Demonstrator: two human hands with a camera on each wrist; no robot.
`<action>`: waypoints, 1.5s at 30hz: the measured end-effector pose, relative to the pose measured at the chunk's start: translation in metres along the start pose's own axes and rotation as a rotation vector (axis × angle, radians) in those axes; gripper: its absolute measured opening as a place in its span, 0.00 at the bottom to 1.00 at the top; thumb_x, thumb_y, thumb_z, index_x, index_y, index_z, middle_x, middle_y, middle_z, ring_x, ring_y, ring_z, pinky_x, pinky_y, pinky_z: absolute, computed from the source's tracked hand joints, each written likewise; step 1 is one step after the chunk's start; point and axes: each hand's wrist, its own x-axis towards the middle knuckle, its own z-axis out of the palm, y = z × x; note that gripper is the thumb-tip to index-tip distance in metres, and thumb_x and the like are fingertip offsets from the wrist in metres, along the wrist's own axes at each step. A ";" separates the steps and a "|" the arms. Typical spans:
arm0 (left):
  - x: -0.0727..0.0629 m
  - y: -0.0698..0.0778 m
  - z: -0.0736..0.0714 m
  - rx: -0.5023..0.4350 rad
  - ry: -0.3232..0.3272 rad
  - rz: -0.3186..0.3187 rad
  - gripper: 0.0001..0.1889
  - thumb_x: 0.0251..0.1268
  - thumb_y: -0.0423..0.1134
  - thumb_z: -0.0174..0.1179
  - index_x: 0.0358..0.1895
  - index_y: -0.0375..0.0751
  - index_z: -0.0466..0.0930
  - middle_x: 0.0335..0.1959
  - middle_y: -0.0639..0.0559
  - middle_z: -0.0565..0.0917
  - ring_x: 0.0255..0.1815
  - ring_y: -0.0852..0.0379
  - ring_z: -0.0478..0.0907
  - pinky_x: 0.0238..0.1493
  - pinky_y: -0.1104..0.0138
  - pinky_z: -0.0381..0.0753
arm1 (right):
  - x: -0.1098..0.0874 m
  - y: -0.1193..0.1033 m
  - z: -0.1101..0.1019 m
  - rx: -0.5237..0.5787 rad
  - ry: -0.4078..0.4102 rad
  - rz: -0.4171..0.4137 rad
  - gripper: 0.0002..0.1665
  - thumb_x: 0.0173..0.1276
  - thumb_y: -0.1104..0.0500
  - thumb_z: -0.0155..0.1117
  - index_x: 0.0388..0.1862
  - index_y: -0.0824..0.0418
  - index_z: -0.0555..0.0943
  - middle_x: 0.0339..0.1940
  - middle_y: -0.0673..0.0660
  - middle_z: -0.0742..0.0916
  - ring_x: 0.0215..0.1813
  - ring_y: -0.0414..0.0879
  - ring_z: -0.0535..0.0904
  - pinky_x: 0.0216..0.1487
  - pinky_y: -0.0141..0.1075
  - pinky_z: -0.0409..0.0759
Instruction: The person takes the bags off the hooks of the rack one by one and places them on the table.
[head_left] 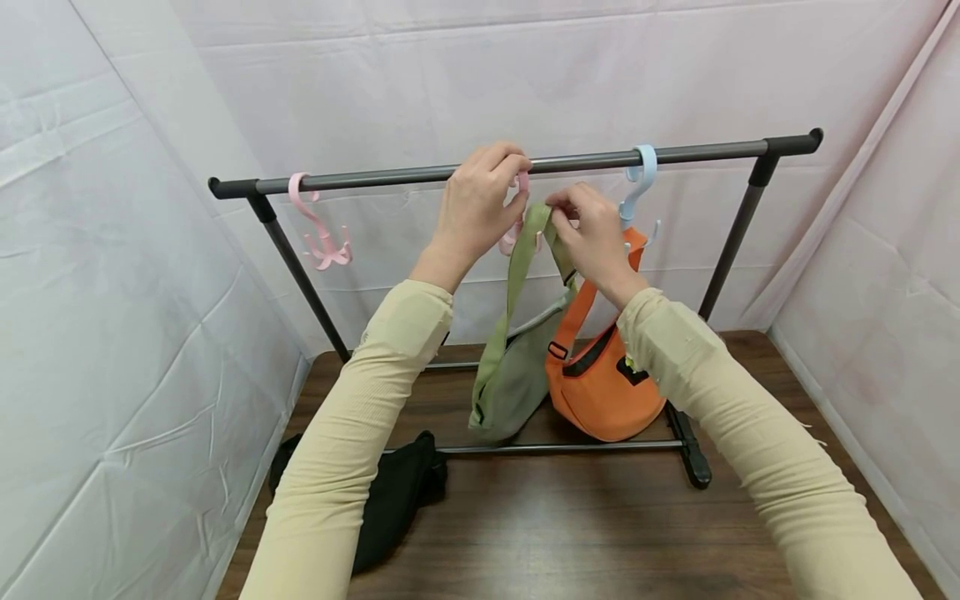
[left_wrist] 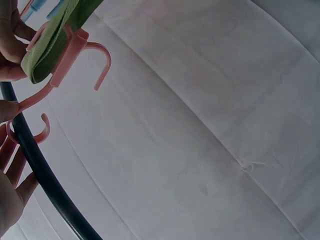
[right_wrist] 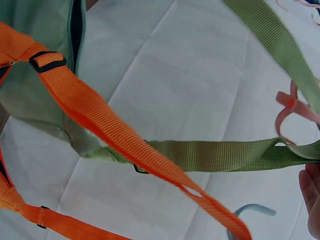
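My left hand (head_left: 480,196) reaches up to the rack's rail (head_left: 577,163) and holds the upper part of a pink multi-prong hook (left_wrist: 70,59) hung there. Just right of it, my right hand (head_left: 592,233) pinches the top of a green strap (head_left: 517,275). The strap belongs to a grey-green bag (head_left: 519,387) hanging below. In the left wrist view the strap loop lies against the pink hook's prongs; whether it is fully over one, I cannot tell. Beside it an orange bag (head_left: 607,404) hangs from a light blue hook (head_left: 645,177), partly behind my right wrist.
Another pink hook (head_left: 326,242) hangs at the rail's left end. On the wooden floor (head_left: 555,525), a black cloth item (head_left: 397,504) lies at the lower left, partly behind my left sleeve. The rack's foot (head_left: 696,462) stands at the right. White sheets (head_left: 360,83) surround the rack.
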 end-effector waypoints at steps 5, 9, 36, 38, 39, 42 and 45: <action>0.001 -0.001 0.002 -0.002 0.007 -0.001 0.09 0.60 0.31 0.52 0.38 0.34 0.80 0.41 0.46 0.79 0.42 0.51 0.76 0.43 0.65 0.76 | 0.003 -0.004 -0.001 -0.001 0.003 -0.020 0.08 0.63 0.70 0.52 0.33 0.70 0.79 0.31 0.61 0.82 0.34 0.47 0.76 0.37 0.34 0.75; 0.002 0.000 0.002 -0.006 0.004 -0.013 0.08 0.58 0.31 0.54 0.38 0.35 0.81 0.42 0.47 0.80 0.43 0.51 0.76 0.43 0.65 0.76 | 0.005 -0.006 -0.003 0.010 0.022 -0.044 0.07 0.62 0.71 0.52 0.33 0.70 0.79 0.31 0.61 0.81 0.34 0.47 0.76 0.37 0.33 0.74; -0.012 0.001 -0.007 -0.011 0.077 -0.013 0.07 0.59 0.32 0.55 0.36 0.34 0.81 0.41 0.46 0.80 0.46 0.51 0.76 0.40 0.63 0.78 | 0.005 -0.020 -0.006 0.017 0.065 -0.178 0.07 0.60 0.73 0.53 0.32 0.71 0.79 0.31 0.61 0.81 0.34 0.47 0.75 0.36 0.32 0.73; -0.019 0.003 -0.010 -0.026 0.091 -0.005 0.07 0.58 0.32 0.56 0.37 0.34 0.81 0.41 0.46 0.80 0.46 0.50 0.76 0.41 0.63 0.78 | 0.005 -0.020 -0.006 0.012 0.060 -0.184 0.07 0.60 0.73 0.52 0.32 0.70 0.79 0.31 0.61 0.81 0.34 0.47 0.75 0.37 0.31 0.74; -0.023 0.004 -0.011 -0.036 0.103 0.000 0.07 0.57 0.32 0.57 0.37 0.34 0.81 0.41 0.45 0.81 0.45 0.50 0.76 0.42 0.63 0.77 | 0.006 -0.021 -0.006 0.007 0.060 -0.193 0.07 0.61 0.73 0.52 0.32 0.70 0.79 0.31 0.61 0.81 0.34 0.47 0.75 0.37 0.31 0.74; -0.037 0.008 -0.014 -0.062 0.141 0.010 0.08 0.55 0.32 0.60 0.38 0.33 0.81 0.40 0.45 0.81 0.43 0.50 0.77 0.45 0.64 0.76 | 0.006 -0.023 -0.008 -0.001 0.062 -0.225 0.07 0.61 0.72 0.52 0.32 0.70 0.79 0.31 0.61 0.81 0.34 0.47 0.76 0.38 0.31 0.74; -0.053 0.014 -0.015 -0.093 0.172 0.016 0.09 0.53 0.33 0.62 0.38 0.33 0.81 0.40 0.45 0.81 0.42 0.50 0.77 0.44 0.64 0.77 | 0.007 -0.025 -0.009 -0.009 0.069 -0.256 0.07 0.62 0.72 0.51 0.32 0.70 0.79 0.31 0.61 0.81 0.34 0.47 0.76 0.37 0.31 0.75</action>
